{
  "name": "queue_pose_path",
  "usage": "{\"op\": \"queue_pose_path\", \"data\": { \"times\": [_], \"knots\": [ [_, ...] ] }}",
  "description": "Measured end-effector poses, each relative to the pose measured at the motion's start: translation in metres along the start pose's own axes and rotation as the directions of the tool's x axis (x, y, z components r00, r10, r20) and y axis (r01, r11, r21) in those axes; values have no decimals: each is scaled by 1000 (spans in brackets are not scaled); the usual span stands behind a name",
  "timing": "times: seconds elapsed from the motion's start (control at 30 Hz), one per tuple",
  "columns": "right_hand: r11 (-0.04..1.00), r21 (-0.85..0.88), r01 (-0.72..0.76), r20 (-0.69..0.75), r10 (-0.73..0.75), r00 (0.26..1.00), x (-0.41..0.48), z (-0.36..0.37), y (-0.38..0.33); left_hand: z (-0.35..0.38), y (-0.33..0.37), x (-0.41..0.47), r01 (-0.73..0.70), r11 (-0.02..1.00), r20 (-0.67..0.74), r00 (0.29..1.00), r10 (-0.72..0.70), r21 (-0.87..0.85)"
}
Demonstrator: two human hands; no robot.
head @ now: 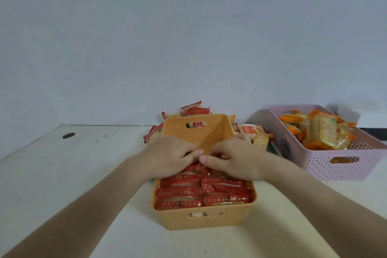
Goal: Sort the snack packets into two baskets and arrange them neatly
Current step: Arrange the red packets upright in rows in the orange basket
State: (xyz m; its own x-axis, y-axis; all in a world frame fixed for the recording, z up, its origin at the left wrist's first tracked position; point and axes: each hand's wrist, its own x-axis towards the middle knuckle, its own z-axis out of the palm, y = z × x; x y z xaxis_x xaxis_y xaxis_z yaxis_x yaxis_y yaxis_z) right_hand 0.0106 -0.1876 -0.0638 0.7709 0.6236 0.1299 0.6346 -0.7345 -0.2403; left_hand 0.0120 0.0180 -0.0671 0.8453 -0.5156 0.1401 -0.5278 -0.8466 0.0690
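I am looking across the tabletop from the left of the frame. At centre, the left hand is curling its fingers over the far end of the red packets, which are standing on edge in two tight rows inside the orange basket. The right hand is mirroring it, thumb nearly touching the other thumb; each grip is closing on packet tops, though the fingertips are hidden.

I am judging these packets light, crinkly and slippery, with brittle contents, so I am favouring a hold across the flat faces or the sealed ends over squeezing the middle. They are looking glossy red with pale dotted bands.

Behind the basket, at upper centre, a loose pile is waiting unsorted. At the right, the pink basket is holding orange packets, lying jumbled.
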Motion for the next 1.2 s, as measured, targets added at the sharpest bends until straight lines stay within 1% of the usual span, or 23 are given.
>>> {"op": "queue_pose_path", "data": {
  "times": [0.07,0.13,0.2,0.27,0.3,0.33,0.37,0.4,0.43,0.47,0.5,0.53,0.6,0.63,0.7,0.73,0.77,0.83,0.87,0.9,0.97,1.07,1.2],
  "knots": [
    [998,-26,56,-122,-59,991,1,9,0,-1,2,1,14,1000,-33,999,-14,-13],
    [994,33,101,-130,-96,987,0,12,-2,-1,3,1,24,1000,-53,998,-24,-15],
    [968,222,119,-151,-86,985,-1,12,-2,-1,3,-2,17,999,-65,998,-19,-31],
    [877,473,90,-253,37,967,-4,5,0,-5,2,-10,17,989,-130,991,-36,-146],
    [812,579,78,-307,128,943,-1,-2,4,-8,0,-12,20,970,-206,976,-72,-243],
    [761,646,62,-355,228,907,2,-10,10,-13,-1,-13,10,938,-312,942,-126,-346],
    [743,669,23,-390,325,862,8,-17,21,-19,-5,-10,-1,898,-430,878,-210,-440],
    [770,635,-61,-407,401,821,16,-22,36,-24,-14,-6,-2,856,-522,793,-314,-518],
    [798,573,-189,-388,467,795,28,-23,56,-27,-28,0,28,824,-569,710,-415,-566],
    [799,496,-340,-328,535,778,38,-23,72,-30,-42,5,89,794,-569,651,-503,-601],
    [772,427,-471,-242,599,763,48,-18,89,-28,-61,13,167,759,-528,625,-575,-629],
    [732,371,-572,-143,653,743,57,-10,102,-24,-78,17,235,706,-457,620,-638,-668],
    [676,267,-687,1,712,702,72,8,124,-11,-104,25,347,545,-235,637,-734,-763],
    [665,216,-715,46,725,687,80,15,133,-1,-114,29,422,494,-136,639,-757,-760],
    [660,126,-741,109,733,672,86,23,136,16,-127,32,575,500,-7,652,-758,-647],
    [656,98,-749,130,738,663,88,25,136,23,-130,37,619,508,39,657,-753,-599],
    [658,66,-750,139,738,660,91,25,135,26,-132,39,642,502,78,657,-750,-580],
    [670,-10,-742,125,738,664,97,23,134,31,-135,49,641,439,163,662,-732,-630],
    [686,-8,-728,119,723,680,100,21,132,30,-136,51,638,405,202,665,-719,-655],
    [701,38,-712,121,704,699,102,21,131,30,-137,55,637,389,231,672,-704,-665],
    [736,181,-652,129,639,758,104,22,127,31,-141,61,634,397,225,675,-702,-664],
    [759,340,-555,102,557,824,101,27,120,30,-142,62,596,421,132,668,-732,-684],
    [799,340,-496,-87,552,829,93,25,119,21,-135,56,531,506,-53,653,-756,-680]
  ]
}}
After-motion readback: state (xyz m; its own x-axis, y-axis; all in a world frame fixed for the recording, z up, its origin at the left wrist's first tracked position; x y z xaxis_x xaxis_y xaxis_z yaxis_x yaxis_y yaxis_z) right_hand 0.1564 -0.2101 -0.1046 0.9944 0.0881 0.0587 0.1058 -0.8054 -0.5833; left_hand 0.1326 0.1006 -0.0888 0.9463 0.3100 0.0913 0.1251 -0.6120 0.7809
